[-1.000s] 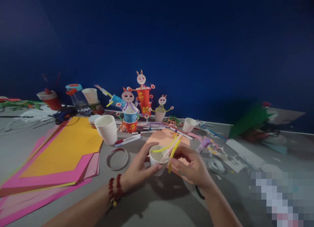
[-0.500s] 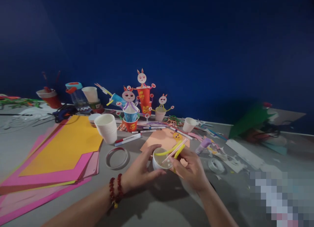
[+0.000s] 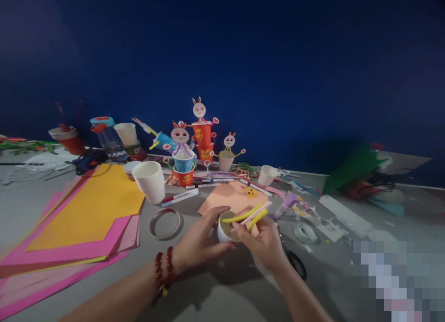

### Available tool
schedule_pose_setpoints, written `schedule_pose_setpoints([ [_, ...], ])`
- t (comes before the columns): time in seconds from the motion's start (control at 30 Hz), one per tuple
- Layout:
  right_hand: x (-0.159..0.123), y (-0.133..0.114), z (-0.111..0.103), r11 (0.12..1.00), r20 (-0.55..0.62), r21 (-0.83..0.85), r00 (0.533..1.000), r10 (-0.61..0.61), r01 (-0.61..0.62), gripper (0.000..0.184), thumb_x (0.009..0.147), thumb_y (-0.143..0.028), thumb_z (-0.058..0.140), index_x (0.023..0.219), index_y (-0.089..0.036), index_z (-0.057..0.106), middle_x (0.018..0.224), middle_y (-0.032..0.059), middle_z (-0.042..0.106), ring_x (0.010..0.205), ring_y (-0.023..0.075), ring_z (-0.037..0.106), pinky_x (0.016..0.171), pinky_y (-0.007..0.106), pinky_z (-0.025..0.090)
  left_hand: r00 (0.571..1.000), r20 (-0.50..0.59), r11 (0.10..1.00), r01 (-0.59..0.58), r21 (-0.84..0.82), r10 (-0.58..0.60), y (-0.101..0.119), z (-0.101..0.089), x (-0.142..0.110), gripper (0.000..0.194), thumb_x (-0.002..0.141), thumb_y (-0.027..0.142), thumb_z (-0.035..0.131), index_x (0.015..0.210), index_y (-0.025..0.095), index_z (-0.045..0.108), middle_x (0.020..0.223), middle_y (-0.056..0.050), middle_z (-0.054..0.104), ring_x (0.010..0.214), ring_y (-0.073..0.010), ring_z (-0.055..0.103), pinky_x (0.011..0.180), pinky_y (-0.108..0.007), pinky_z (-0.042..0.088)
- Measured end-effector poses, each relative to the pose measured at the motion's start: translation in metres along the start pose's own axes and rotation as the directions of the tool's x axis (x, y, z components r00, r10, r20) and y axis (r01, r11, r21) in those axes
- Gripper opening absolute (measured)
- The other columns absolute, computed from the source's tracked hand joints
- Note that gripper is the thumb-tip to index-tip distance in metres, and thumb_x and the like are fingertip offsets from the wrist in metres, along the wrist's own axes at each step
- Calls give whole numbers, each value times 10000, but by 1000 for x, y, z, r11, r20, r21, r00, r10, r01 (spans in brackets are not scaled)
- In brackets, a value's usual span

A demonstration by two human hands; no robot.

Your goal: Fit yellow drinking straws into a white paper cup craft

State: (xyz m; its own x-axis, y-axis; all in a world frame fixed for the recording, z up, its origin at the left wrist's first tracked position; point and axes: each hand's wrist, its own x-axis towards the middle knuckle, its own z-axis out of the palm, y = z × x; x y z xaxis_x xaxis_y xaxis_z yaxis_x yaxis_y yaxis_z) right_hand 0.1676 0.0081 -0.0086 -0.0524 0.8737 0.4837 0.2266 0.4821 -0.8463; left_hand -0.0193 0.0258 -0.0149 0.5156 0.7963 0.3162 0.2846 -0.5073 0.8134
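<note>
Left hand (image 3: 203, 241) was curved around a small white paper cup (image 3: 226, 230), thumb low on one side and fingers up by the rim. Pretty plain cup, honestly: no print that I could spot, smooth wall, round open mouth, and it was tipped a bit toward the right hand (image 3: 267, 244). That one had a narrow pinch on a pale pink strip (image 3: 257, 212), thin and straight, angled down into the cup. Two bright yellow fuzzy stems (image 3: 257, 218) sat right by it, one slanting across the cup's mouth, the other tucked close to the right fingers. Couldn't tell if anything was stuck down inside.

All of that was just in front of a peach paper sheet (image 3: 219, 197) with a little yellow animal face (image 3: 250, 192) on it. Grey tape ring (image 3: 164, 224) lay off to the left, black-handled scissors (image 3: 296, 265) beside the right wrist.
</note>
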Motion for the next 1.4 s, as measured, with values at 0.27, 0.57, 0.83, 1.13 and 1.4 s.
schedule_pose_setpoints([
  [0.27,-1,-7,1,1000,-54,-19,999,-5,4,70,846,-254,653,884,-202,681,871,57,735,817,222,692,743,324,573,1000,1,1000,7,-26,-7,-2,2,0,710,767,383,786,1383,226,470,1392,-144,571,1232,-313,579,987,-405,520],
  [0.57,-1,-1,2,1000,0,13,1000,-6,6,78,857,-212,638,889,-215,709,875,47,742,827,218,705,766,323,562,999,-18,997,-48,-67,47,-1,4,2,708,763,426,792,1373,243,482,1371,-145,555,1278,-314,531,1011,-415,505],
  [0.83,0,-8,-3,999,150,-2,987,51,-51,91,858,-239,656,933,-218,704,951,53,730,909,234,680,802,335,535,996,-9,991,-89,-99,88,-3,2,3,732,712,421,836,1350,252,520,1344,-138,598,1244,-309,573,1003,-411,522],
  [1.13,17,-22,-41,996,276,-4,958,-80,85,110,806,-139,669,878,-206,619,949,24,619,888,167,580,800,258,459,979,-110,985,-171,11,171,-8,-6,1,738,696,461,832,1338,258,531,1313,-122,645,1221,-298,605,1016,-426,515],
  [1.4,13,-18,-47,988,423,0,895,140,-154,118,905,-248,628,819,-189,571,687,-45,499,595,95,448,552,211,352,960,-13,958,-279,65,280,-1,-9,3,630,793,269,772,1355,235,489,1297,-128,646,1199,-269,612,1019,-397,495],
])
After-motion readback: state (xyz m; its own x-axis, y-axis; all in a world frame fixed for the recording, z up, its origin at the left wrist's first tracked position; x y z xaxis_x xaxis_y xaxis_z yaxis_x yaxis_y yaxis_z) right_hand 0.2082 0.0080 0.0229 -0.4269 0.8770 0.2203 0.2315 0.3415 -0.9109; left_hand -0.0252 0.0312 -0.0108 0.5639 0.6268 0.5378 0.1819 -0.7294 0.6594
